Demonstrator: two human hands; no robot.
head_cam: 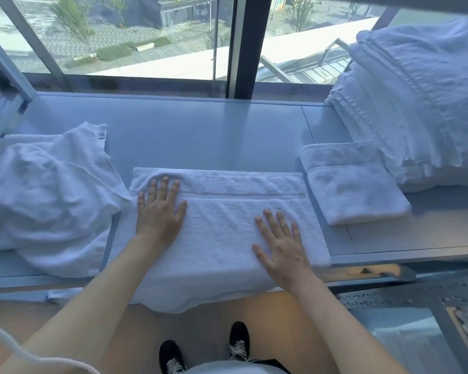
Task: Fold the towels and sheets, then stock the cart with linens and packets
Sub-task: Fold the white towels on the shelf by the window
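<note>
A white towel (222, 211) lies folded lengthwise on the grey ledge (200, 136) in front of me, its near edge hanging over the front. My left hand (158, 209) presses flat on the towel's left part, fingers straight. My right hand (281, 244) lies flat on its right part, fingers spread. A small folded towel (351, 184) sits to the right, apart from the one under my hands. A loose heap of white linen (46, 190) lies at the left. A tall stack of folded white linen (422, 98) stands at the far right.
A large window with a dark upright frame (243, 44) runs behind the ledge. A metal rack frame (405, 295) stands at the lower right, below the ledge. My feet in black shoes (238, 338) stand on the floor beneath. A white cord (25, 357) crosses the lower left.
</note>
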